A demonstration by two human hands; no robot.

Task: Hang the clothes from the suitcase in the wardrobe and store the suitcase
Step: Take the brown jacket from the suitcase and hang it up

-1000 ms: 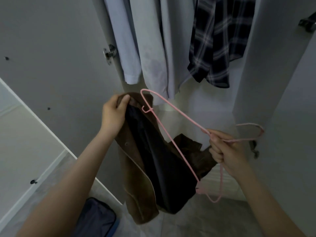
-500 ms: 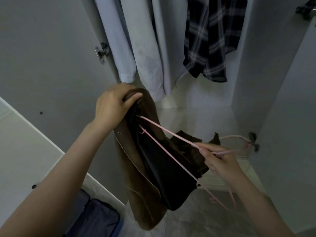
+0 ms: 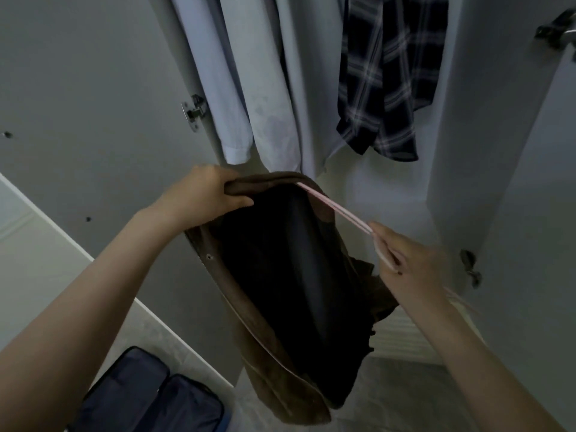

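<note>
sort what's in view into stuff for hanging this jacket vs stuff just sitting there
In use:
left hand, gripping the jacket collar
right hand, pinching the pink hanger, one end under the collar
wardrobe
suitcase, to store later

Just there:
pale shirts, already hung
plaid shirt, already hung
door hinge

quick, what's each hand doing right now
Left hand: gripping the collar edge of the brown jacket.
Right hand: pinching the pink hanger, whose far end goes into the jacket.
</note>
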